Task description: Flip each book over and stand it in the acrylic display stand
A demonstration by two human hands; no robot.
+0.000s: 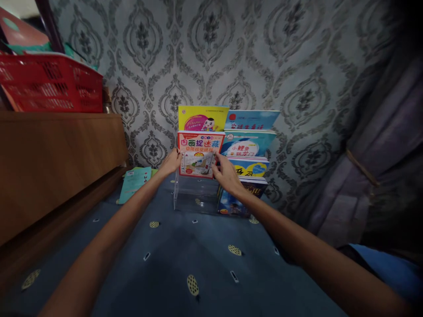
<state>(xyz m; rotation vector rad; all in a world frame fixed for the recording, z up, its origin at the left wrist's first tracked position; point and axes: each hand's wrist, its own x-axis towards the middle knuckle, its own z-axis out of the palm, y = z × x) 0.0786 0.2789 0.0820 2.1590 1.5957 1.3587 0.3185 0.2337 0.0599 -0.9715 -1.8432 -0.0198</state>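
Note:
A red-bordered picture book (197, 160) stands upright in the left column of a clear acrylic book rack (196, 203). My left hand (171, 162) grips its left edge, fingers closed. At the opposite edge, my right hand (227, 174) pinches the same book between thumb and fingers. Behind it rises a yellow book (202, 116). The right column holds a blue book (253, 119) at the top, a teal book (249, 143) below it, a yellow-and-blue book (253, 167), and a dark blue book (236, 204) at the bottom, partly covered by my right wrist.
Turquoise booklets (135, 184) lie on the blue patterned cloth (172, 255) left of the rack. A wooden cabinet (59, 163) with a red basket (53, 83) on top borders the left side. Patterned wallpaper (211, 53) is behind; a grey curtain (357, 149) hangs at right.

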